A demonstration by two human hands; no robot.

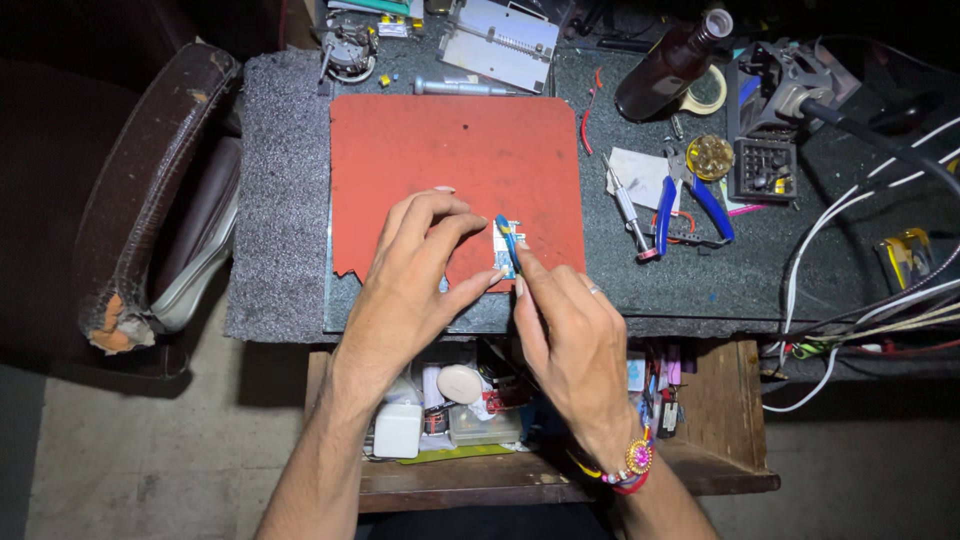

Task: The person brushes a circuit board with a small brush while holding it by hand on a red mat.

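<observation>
A small circuit board (508, 238) with blue and white parts lies near the front edge of a red work mat (450, 150). My right hand (570, 340) grips a thin blue tool (507, 240), its tip resting on the board. My left hand (410, 280) lies flat on the mat just left of the board, fingers spread, thumb and forefinger touching the board's edge. A beaded bracelet sits on my right wrist.
Blue-handled pliers (690, 200), a small screwdriver (628, 212), a dark bottle (670, 62), tape roll (706, 92), a bit holder (764, 168) and white cables (850, 260) crowd the right side. An open drawer (460, 420) of parts sits below. A chair arm (150, 200) stands left.
</observation>
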